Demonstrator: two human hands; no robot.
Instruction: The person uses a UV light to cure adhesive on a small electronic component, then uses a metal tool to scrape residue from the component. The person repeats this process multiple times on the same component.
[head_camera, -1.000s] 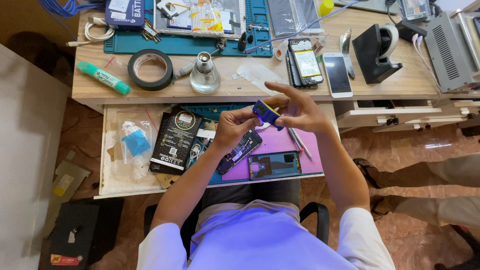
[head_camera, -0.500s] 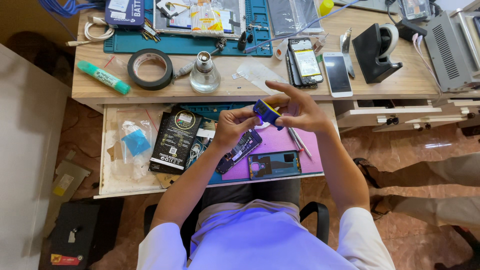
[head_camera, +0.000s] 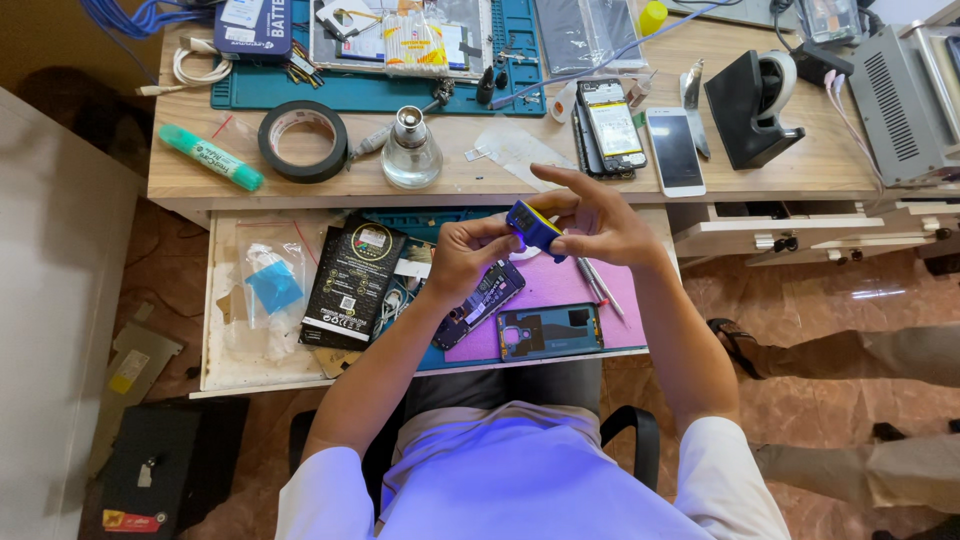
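Both hands, left hand (head_camera: 470, 258) and right hand (head_camera: 598, 220), pinch a small blue and yellow block (head_camera: 533, 226) above an opened dark phone (head_camera: 479, 303) on a pink mat (head_camera: 560, 292).

Person seen from above: white short-sleeved shirt, sleeves ending above the elbows, fabric tinted bluish-violet across the chest. Forearms bare. Left hand (head_camera: 470, 255) and right hand (head_camera: 600, 225) bare, no gloves, rings or watch visible. Dark trousers at the lap.
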